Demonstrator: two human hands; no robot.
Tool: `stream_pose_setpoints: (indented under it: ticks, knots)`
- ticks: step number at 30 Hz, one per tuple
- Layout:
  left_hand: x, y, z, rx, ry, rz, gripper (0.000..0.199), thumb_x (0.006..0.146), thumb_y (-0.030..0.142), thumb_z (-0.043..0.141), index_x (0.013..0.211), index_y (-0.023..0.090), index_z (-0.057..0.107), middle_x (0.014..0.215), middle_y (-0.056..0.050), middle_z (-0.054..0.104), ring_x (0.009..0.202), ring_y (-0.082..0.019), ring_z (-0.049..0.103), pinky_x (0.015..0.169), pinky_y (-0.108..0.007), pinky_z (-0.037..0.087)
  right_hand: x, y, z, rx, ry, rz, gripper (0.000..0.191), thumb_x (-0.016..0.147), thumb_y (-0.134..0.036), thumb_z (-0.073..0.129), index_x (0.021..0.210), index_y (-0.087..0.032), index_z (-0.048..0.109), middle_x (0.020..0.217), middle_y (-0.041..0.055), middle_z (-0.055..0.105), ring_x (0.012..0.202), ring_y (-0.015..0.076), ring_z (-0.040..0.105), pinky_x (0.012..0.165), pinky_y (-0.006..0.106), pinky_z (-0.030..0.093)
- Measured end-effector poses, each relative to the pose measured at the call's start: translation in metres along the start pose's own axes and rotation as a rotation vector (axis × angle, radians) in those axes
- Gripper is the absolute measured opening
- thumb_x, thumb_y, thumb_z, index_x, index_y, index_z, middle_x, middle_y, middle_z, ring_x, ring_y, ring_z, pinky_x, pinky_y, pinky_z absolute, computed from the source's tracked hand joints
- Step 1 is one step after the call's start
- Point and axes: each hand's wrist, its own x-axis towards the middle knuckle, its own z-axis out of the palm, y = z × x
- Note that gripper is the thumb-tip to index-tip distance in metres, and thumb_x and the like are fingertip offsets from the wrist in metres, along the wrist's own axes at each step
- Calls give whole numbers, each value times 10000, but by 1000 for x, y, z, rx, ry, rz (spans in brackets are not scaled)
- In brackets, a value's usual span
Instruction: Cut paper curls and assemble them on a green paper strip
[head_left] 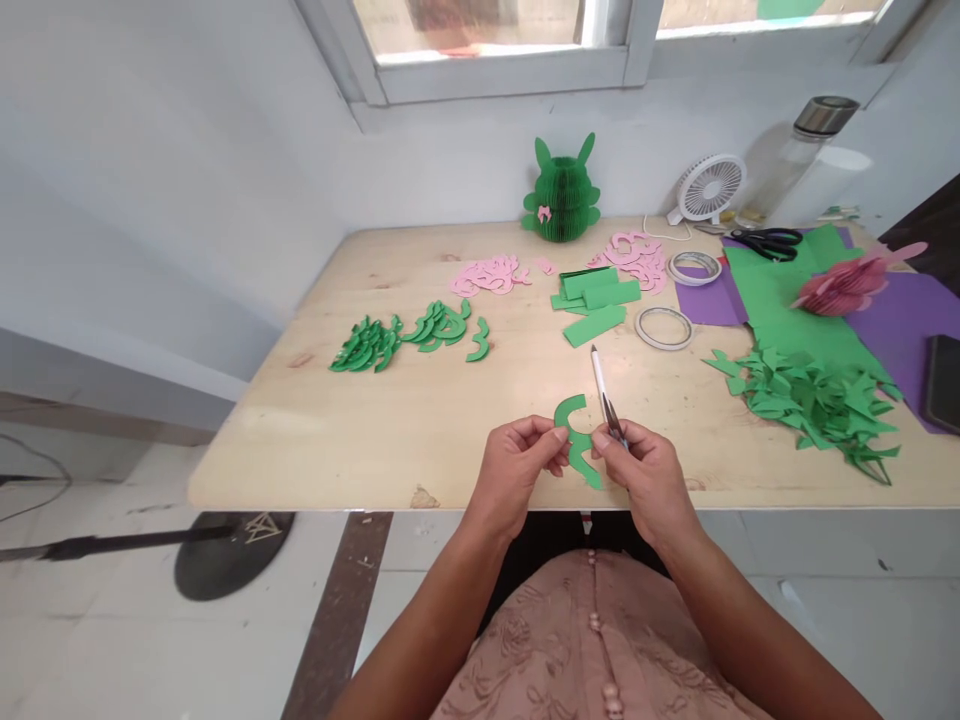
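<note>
Pinkish buttoned clothing (555,650) is nearest, below the tabletop (337,450). At far right stands a clear bottle (789,165) (contents unclear). Over the table's front edge, a green paper cutout (580,441), curved in arcs, is pinched by the left hand (517,460); the right hand (646,466) grasps scissors (611,413), its thumb at the cutout's side.

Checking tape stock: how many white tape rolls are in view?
2: one white ring-shaped tape roll by the flat purple paper, the second roll nearer the camera. Others may be hidden.
</note>
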Motion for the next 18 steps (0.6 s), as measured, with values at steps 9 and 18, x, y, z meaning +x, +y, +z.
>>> stream_pose_setpoints:
  ticks: [9,18]
  knots:
    - [-1,-3,-2,-44,-18,9,202,649,307,742,622,144,626,568,-2,612,500,-89,513,496,-216,420,0,2,1,-19,-20,-7,258,682,-395,720,658,-159,618,562,-34,488,489,81,358,452,221,260]
    - [-3,-2,-4,-35,-115,-58,226,655,325,742,623,138,619,527,3,582,489,-84,504,504,-205,414,-1,2,0,-29,-28,1,235,706,-367,711,672,-158,610,580,-35,473,522,85,351,484,226,264]
